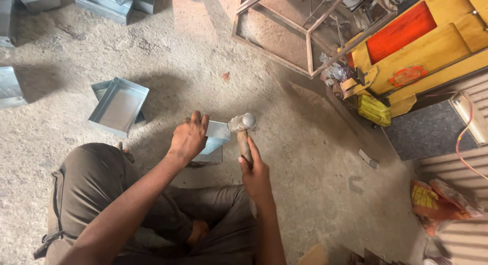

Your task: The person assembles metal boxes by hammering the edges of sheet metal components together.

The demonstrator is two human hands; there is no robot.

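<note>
I sit cross-legged on the gritty concrete floor (315, 158), my knees nearest me. My right hand (256, 176) is wrapped tight around the wooden handle of a hammer (243, 130), fingers (252, 152) closed along the shaft, and its steel head rests against the right edge of a folded sheet-metal piece (217, 133) just in front of my legs. My left hand (189, 138) lies on top of that piece, palm down, fingers (198, 120) half spread and curled over its far edge, pinning it to the block beneath. Further out on my left sit two stacked shallow metal trays (119, 106). Beyond on the right stand a rusty angle-iron frame (310, 46) and a yellow and orange wooden cart (422, 46); more metal boxes (101, 3) lie at the far left
</note>
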